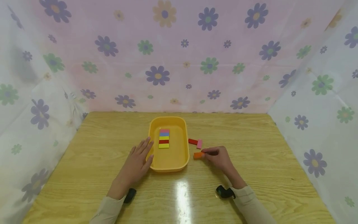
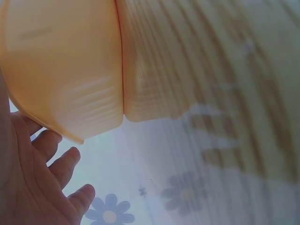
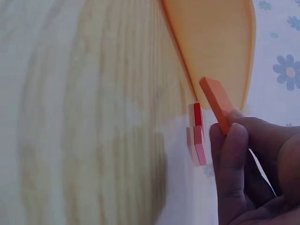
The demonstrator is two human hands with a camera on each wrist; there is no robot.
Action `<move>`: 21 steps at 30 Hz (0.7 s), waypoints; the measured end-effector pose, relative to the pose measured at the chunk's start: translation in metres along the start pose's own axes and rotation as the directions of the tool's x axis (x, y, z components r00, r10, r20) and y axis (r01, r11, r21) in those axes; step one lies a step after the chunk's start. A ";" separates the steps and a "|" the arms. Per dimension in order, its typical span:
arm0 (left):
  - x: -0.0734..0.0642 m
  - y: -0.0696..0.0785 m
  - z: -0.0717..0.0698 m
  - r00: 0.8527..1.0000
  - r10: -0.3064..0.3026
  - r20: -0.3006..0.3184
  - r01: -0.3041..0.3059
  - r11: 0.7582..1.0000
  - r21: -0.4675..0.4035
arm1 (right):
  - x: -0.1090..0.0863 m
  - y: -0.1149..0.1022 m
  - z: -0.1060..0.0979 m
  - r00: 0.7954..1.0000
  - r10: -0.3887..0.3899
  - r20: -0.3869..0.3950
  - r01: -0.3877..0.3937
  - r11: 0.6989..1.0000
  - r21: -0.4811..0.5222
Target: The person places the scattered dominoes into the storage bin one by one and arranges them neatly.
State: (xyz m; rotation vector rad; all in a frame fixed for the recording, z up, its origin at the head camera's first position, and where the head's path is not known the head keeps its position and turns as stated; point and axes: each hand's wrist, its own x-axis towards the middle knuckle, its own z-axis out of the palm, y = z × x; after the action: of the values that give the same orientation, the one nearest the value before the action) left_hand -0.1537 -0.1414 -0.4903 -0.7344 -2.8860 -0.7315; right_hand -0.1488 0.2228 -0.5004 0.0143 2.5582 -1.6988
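Note:
An orange block, flat and rectangular, is pinched between the thumb and fingers of my right hand, just right of the yellow tray. My left hand rests on the tray's left rim with its fingers spread and straight. Inside the tray, several flat blocks lie side by side in a column: pink, blue, yellow, red and yellow. Outside its right wall a red block and a pink block lie on the table; the right wrist view shows them below the orange block.
The wood-grain table reaches back to a flowered cloth, which also hangs at both sides. A black wrist device sits by the right sleeve, another wrist device by the left. Light glares off the table's front.

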 end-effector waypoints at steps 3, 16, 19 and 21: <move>0.000 0.000 0.000 1.000 0.004 -0.005 -0.004 1.000 0.000 | -0.001 0.001 0.003 1.000 -0.006 -0.031 0.008 0.998 0.057; 0.000 0.000 -0.001 1.000 0.011 -0.003 -0.011 1.000 0.001 | -0.020 -0.012 0.022 0.976 -0.080 -0.202 0.126 0.966 0.226; 0.000 0.000 -0.002 1.000 0.011 -0.005 -0.010 1.000 0.011 | -0.023 -0.017 0.026 0.966 -0.090 -0.242 0.156 0.951 0.268; 0.000 0.000 -0.002 1.000 0.012 -0.008 -0.011 1.000 0.021 | -0.023 -0.021 0.028 0.960 -0.102 -0.260 0.179 0.940 0.290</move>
State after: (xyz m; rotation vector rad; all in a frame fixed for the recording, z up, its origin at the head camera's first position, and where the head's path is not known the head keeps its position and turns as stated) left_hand -0.1540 -0.1420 -0.4884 -0.7431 -2.8750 -0.6999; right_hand -0.1250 0.1893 -0.4904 0.0589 2.4689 -2.2727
